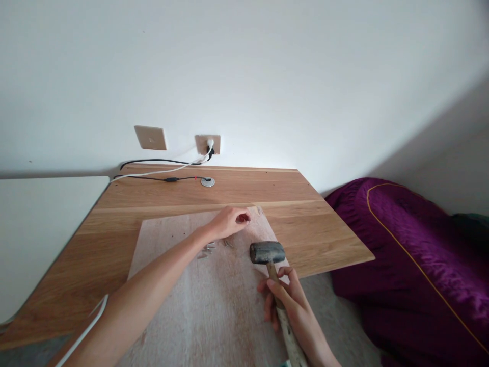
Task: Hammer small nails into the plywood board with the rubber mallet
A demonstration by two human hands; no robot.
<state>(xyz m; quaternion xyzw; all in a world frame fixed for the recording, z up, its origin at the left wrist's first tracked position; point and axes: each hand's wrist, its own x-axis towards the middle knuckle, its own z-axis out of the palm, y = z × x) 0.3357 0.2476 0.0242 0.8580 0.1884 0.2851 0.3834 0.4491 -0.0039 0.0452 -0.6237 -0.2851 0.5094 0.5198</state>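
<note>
A mallet with a black head point(267, 252) and a worn, light handle is in my right hand point(290, 300), whose fingers wrap the handle below the head. The head hangs just above the right side of a pale wooden board point(183, 306). Near the board's far right corner, my left hand point(231, 223) is closed in a pinch close to the surface. What its fingertips hold is too small to make out. Several small metal nails or screws point(208, 248) lie loose on the board below my left wrist, and a few more point(227, 242) sit slightly to their right.
Under the board is a wood-grain tabletop point(324, 229). Cables point(160, 176) run along its back edge to a wall socket point(207, 145). A white panel point(46, 229) stands at the left. Purple fabric point(382, 244) covers something bulky at the right.
</note>
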